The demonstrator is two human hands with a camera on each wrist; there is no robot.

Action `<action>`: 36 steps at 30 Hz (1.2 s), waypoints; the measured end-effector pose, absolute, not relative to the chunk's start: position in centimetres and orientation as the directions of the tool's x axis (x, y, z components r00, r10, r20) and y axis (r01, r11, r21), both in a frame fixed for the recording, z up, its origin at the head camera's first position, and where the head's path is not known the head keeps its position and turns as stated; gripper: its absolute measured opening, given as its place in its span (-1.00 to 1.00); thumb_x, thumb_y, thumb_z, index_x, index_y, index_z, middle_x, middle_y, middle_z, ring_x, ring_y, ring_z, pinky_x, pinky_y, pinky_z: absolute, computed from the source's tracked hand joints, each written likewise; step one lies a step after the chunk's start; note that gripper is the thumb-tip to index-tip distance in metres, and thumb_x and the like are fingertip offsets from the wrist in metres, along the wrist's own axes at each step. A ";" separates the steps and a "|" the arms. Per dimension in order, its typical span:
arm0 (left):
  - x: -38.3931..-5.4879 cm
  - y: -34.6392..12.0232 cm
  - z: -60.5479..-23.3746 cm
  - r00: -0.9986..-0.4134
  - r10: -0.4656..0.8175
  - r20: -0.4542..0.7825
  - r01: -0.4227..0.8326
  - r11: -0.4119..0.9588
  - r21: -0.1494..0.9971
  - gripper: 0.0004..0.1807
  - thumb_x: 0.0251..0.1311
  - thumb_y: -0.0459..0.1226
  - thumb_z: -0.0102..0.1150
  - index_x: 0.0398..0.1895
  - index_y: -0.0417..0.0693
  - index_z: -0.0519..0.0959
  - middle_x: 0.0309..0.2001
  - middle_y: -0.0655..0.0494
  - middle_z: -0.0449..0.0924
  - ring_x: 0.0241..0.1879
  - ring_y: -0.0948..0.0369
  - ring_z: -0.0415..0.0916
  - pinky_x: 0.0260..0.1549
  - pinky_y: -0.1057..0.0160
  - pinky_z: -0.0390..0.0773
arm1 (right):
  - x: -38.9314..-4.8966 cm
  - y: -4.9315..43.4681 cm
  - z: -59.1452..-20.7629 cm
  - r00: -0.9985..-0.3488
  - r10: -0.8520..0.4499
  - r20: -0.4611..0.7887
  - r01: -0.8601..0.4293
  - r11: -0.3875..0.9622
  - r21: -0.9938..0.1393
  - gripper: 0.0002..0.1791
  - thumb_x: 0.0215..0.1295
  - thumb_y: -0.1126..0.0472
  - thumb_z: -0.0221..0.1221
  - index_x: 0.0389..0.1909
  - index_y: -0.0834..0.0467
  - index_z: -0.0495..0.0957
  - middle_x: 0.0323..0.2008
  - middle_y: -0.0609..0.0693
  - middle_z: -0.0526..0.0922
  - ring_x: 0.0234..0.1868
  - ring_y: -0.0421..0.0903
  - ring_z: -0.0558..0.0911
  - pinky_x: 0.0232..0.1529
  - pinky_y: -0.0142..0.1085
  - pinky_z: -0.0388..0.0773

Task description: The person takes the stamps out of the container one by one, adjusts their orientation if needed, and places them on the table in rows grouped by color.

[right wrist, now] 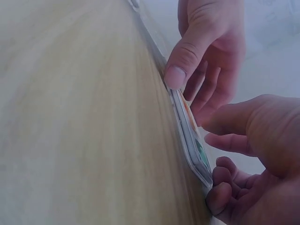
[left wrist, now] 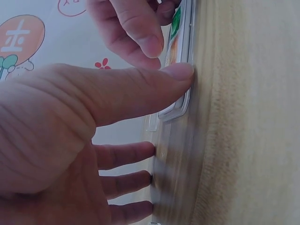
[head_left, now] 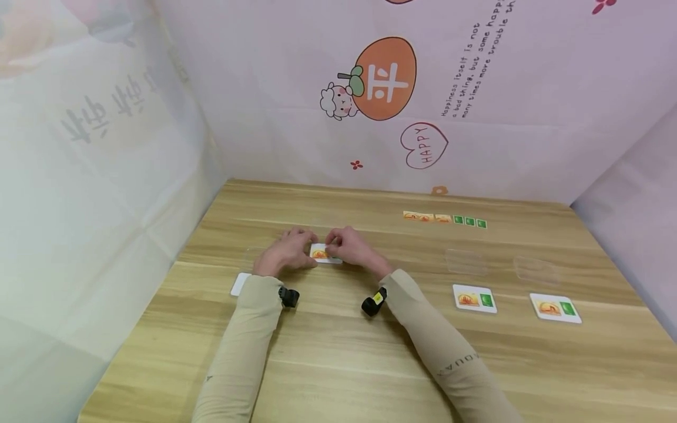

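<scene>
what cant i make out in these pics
- Head: handled card, right part mostly hidden by the right hand
- Left wrist: that card's far end, cut off by top edge
- Head: leftmost card, right side behind left sleeve
- Head: markings on the loose green stickers, too small

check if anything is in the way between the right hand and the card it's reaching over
Nothing visible is: the right hand is at the card, over its right part. The left hand is at the opposite end.
</scene>
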State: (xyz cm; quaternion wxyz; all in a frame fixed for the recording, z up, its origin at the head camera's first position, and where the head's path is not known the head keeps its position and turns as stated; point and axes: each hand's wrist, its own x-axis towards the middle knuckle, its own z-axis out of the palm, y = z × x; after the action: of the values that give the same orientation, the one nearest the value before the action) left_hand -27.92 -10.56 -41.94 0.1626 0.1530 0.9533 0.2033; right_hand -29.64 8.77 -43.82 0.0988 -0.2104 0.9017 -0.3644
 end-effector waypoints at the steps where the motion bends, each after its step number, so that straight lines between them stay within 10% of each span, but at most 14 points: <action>1: -27.9 -10.5 -41.9 -0.900 0.358 -0.247 0.227 0.871 0.435 -0.38 0.17 -0.11 0.32 0.31 0.09 0.38 0.46 -0.10 0.13 0.43 -0.13 0.04 0.31 -0.26 0.21 | -29.7 8.7 -43.8 -0.891 -0.454 -0.022 -0.313 0.649 -0.694 -0.84 0.26 0.23 0.24 -0.17 0.17 0.62 -0.39 0.05 0.65 -0.50 -0.17 0.45 -0.49 -0.40 0.35; 36: -27.7 -10.5 -41.3 -0.892 0.361 -0.274 0.231 0.883 0.409 -0.42 0.20 -0.09 0.29 0.29 0.11 0.38 0.44 -0.06 0.15 0.41 -0.09 0.10 0.26 -0.22 0.30 | -29.8 8.3 -44.0 -0.904 -0.426 -0.043 -0.315 0.731 -0.605 -0.84 0.24 0.17 0.31 -0.30 0.18 0.57 -0.35 0.00 0.63 -0.47 -0.19 0.51 -0.46 -0.42 0.40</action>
State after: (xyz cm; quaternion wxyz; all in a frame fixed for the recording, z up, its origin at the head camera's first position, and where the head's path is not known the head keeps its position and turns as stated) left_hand -27.72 -10.51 -41.31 0.1737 0.1550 0.9545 0.1863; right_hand -29.75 8.30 -44.05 0.0898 -0.2001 0.9259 -0.3074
